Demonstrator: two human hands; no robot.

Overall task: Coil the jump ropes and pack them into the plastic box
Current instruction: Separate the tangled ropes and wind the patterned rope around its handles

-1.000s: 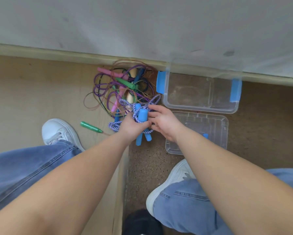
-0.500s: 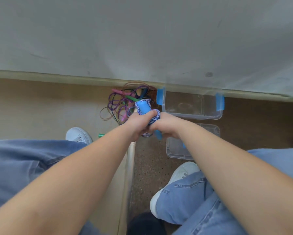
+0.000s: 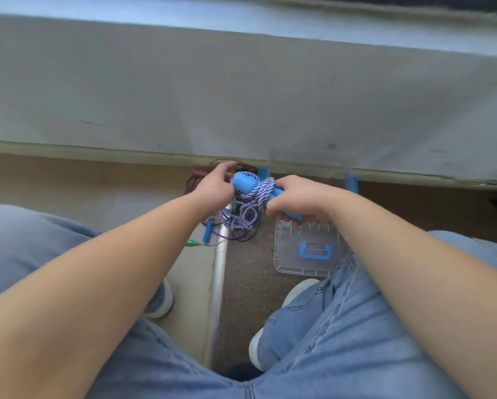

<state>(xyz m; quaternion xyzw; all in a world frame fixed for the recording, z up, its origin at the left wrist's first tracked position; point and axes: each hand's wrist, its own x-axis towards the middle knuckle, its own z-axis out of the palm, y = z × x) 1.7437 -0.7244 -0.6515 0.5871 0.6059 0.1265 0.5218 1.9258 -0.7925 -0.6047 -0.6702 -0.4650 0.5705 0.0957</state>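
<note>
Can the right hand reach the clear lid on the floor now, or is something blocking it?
Probably yes. The right hand hangs just above the far edge of the clear lid, and nothing lies between them. But it grips the blue-handled rope, so it is not free.

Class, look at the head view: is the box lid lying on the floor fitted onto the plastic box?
No: the clear lid with its blue handle lies flat by itself on the floor, below the right hand.

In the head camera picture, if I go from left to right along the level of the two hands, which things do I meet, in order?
Left hand → blue handles wrapped in the blue-and-white rope → right hand → blue latch of the plastic box, most of which is hidden behind the arms.
</note>
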